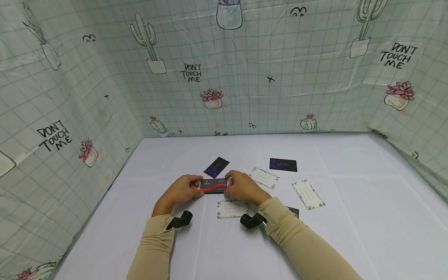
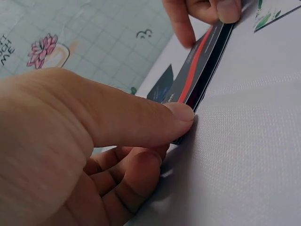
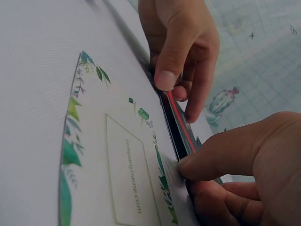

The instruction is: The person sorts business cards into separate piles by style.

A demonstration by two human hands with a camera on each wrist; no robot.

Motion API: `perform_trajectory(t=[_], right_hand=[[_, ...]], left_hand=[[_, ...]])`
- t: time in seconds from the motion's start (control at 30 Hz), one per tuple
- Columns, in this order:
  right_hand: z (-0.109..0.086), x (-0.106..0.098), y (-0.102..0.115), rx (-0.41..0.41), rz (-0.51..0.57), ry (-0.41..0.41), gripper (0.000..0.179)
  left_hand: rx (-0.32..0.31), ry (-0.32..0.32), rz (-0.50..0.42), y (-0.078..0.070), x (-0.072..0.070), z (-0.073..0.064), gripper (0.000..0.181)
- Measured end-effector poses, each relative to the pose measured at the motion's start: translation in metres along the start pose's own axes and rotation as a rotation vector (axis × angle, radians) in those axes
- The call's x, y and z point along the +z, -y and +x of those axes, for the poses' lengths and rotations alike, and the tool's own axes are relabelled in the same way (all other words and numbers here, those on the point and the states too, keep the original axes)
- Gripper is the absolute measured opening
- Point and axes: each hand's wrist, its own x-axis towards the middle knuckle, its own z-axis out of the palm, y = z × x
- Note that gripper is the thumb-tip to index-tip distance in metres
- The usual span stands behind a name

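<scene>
Left hand (image 1: 182,189) and right hand (image 1: 242,188) pinch opposite ends of the red-striped dark card (image 1: 213,186), just beyond the nearest leaf-bordered card (image 1: 227,210). Step seems to be squaring it up; next move likely calls for even pressure at both ends, edges flush.

Rear wall (image 1: 241,54), L wall (image 1: 70,97) & R wall (image 1: 425,124): pale green fabric, grid print, some creasing. Motifs incl. cacti (image 1: 144,37), pink succulents (image 1: 212,95), sm. crosses (image 1: 271,79) & "DON'T TOUCH ME" lettering (image 1: 191,73). Table (image 1: 378,233): wht. cover, fine weave, faint creases; far edge approx. straight along foot of rear wall. Light: soft, fairly even.
</scene>
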Motion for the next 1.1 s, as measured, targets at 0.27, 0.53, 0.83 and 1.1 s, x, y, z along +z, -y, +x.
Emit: perform_trajectory(t=[0.27, 0.53, 0.83, 1.1], right_hand=[[0.0021, -0.0009, 0.0041, 0.014, -0.036, 0.003, 0.053], [0.0003, -0.0024, 0.0069, 0.033, -0.032, 0.017, 0.055], [-0.0012, -0.0022, 0.0038, 0.015, -0.021, 0.02, 0.055], [-0.0014, -0.0023, 0.0034, 0.005, -0.001, 0.025, 0.055]], left_hand=[[-0.002, -0.014, 0.055, -0.0016, 0.002, -0.0001, 0.055], [-0.036, -0.017, 0.043, -0.0041, 0.0038, -0.0015, 0.057], [-0.04, -0.028, 0.059, -0.0022, 0.005, -0.0006, 0.055], [-0.025, -0.017, 0.058, -0.0025, 0.0031, -0.0006, 0.059]])
